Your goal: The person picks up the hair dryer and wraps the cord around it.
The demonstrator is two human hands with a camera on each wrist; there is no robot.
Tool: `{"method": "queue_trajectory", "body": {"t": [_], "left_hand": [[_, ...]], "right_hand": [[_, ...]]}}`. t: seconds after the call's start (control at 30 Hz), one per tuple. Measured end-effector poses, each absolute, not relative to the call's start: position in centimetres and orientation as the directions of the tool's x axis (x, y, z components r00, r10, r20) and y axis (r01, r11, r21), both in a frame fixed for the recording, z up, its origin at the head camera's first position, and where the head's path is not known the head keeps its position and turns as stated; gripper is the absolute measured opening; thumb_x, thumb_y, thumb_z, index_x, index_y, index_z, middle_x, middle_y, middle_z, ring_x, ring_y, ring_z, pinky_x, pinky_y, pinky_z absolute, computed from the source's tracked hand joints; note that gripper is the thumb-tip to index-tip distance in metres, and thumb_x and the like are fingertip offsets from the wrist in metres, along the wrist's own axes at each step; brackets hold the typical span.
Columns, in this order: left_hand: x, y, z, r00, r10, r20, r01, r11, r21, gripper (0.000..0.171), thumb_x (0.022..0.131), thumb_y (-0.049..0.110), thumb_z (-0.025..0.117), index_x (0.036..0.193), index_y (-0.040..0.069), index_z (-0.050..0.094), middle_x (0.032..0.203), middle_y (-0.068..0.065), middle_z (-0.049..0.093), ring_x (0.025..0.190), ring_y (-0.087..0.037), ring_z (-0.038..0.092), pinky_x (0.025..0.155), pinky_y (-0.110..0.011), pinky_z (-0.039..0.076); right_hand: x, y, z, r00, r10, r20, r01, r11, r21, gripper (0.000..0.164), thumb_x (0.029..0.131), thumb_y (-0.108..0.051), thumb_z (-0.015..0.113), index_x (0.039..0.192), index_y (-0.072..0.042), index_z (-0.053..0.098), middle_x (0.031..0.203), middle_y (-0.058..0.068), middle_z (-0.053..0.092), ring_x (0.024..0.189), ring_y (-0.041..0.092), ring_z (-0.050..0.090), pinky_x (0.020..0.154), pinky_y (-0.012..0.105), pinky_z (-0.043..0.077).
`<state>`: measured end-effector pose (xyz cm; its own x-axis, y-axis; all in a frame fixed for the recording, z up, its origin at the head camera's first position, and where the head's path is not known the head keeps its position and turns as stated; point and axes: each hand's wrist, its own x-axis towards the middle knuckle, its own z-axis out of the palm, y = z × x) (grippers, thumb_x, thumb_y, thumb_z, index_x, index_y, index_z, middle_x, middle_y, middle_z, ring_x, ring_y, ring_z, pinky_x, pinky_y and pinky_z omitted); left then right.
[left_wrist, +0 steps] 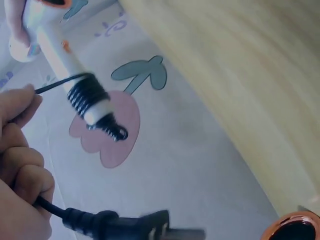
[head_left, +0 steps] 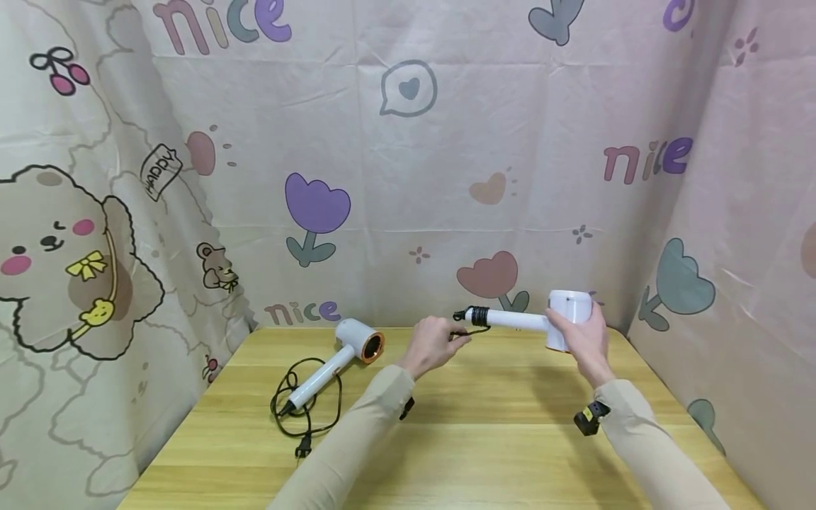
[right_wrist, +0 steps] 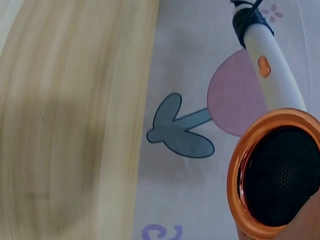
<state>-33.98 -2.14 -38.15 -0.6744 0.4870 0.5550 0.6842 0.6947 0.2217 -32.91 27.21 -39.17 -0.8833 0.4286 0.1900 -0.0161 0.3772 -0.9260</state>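
Observation:
My right hand (head_left: 585,336) grips the white head of a hair dryer (head_left: 519,320) and holds it above the table, handle pointing left. Several turns of black power cord (left_wrist: 89,95) are wound round the end of that handle. With curled fingers my left hand (head_left: 435,345) holds the loose part of the cord, pinched between thumb and forefinger and drawn to the handle. Below that fist, in the left wrist view, hangs the cord's black plug (left_wrist: 120,225). A copper-coloured ring frames the dark mesh end (right_wrist: 282,175) of the dryer in the right wrist view.
A second white hair dryer (head_left: 325,375) lies on the left of the wooden table (head_left: 484,453), its black cord (head_left: 340,404) in loose loops and its plug (head_left: 304,446) toward the front. A patterned curtain (head_left: 408,163) hangs behind the table and along both sides.

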Motion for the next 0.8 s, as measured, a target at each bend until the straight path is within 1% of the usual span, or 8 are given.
{"method": "queue_trajectory", "body": {"t": [0.13,0.27,0.37,0.43,0.53,0.67,0.8], "left_hand": [[-34.3,-2.3,-37.5,-0.665,0.461,0.588,0.684,0.692,0.230,0.014,0.088,0.029,0.074,0.094,0.018,0.080,0.079,0.005,0.075,0.051,0.000,0.047,0.046,-0.016,0.035],[-34.4,-2.7,-37.4,-0.646,0.468,0.602,0.691,0.694,0.202,0.010,0.089,0.028,0.073,0.087,0.020,0.078,0.074,0.008,0.073,0.051,-0.001,0.050,0.047,-0.018,0.035],[-34.5,-3.1,-37.6,-0.637,0.468,0.613,0.679,0.717,0.159,0.010,0.089,0.031,0.073,0.085,0.023,0.078,0.075,0.010,0.073,0.054,0.000,0.054,0.048,-0.017,0.037],[-34.5,-3.4,-37.7,-0.635,0.461,0.620,0.671,0.727,0.146,0.011,0.088,0.033,0.074,0.084,0.024,0.078,0.076,0.011,0.074,0.055,0.000,0.057,0.048,-0.017,0.039],[-34.6,-3.6,-37.8,-0.633,0.451,0.629,0.657,0.742,0.129,0.012,0.086,0.036,0.075,0.084,0.024,0.078,0.078,0.010,0.074,0.056,-0.002,0.059,0.048,-0.018,0.040],[-34.9,-3.8,-38.0,-0.631,0.451,0.631,0.644,0.758,0.102,0.014,0.085,0.037,0.076,0.084,0.023,0.077,0.079,0.010,0.074,0.059,-0.004,0.062,0.049,-0.018,0.042],[-35.3,-3.9,-38.4,-0.589,0.456,0.667,0.644,0.764,0.046,0.012,0.086,0.035,0.075,0.084,0.023,0.076,0.081,0.011,0.074,0.060,-0.005,0.063,0.050,-0.020,0.045]], "right_hand": [[-32.7,27.5,-39.0,-0.888,0.385,0.250,-0.054,0.453,-0.890,0.095,0.081,-0.055,0.074,0.152,-0.014,0.026,0.126,0.021,0.051,0.104,0.034,0.057,0.060,0.032,0.057],[-32.9,27.7,-39.1,-0.911,0.277,0.304,-0.124,0.520,-0.845,0.093,0.081,-0.048,0.077,0.151,-0.011,0.029,0.119,0.022,0.055,0.098,0.034,0.059,0.062,0.034,0.057],[-32.9,27.9,-39.4,-0.935,0.177,0.307,-0.166,0.546,-0.821,0.093,0.081,-0.043,0.079,0.150,-0.007,0.028,0.116,0.024,0.056,0.095,0.034,0.060,0.064,0.035,0.058],[-33.0,28.0,-39.5,-0.947,0.133,0.292,-0.174,0.553,-0.815,0.093,0.081,-0.042,0.079,0.149,-0.004,0.028,0.115,0.025,0.056,0.093,0.034,0.062,0.064,0.036,0.058],[-33.1,28.1,-39.6,-0.953,0.104,0.285,-0.171,0.590,-0.789,0.094,0.080,-0.044,0.080,0.147,-0.002,0.030,0.113,0.026,0.057,0.090,0.033,0.063,0.063,0.036,0.058],[-33.3,28.1,-39.6,-0.954,0.093,0.284,-0.159,0.645,-0.748,0.097,0.077,-0.046,0.082,0.148,-0.005,0.031,0.111,0.024,0.059,0.089,0.032,0.064,0.062,0.036,0.057],[-33.2,28.2,-39.4,-0.952,0.085,0.295,-0.164,0.672,-0.722,0.099,0.076,-0.045,0.082,0.150,-0.006,0.029,0.112,0.024,0.059,0.092,0.034,0.064,0.064,0.037,0.058]]}}
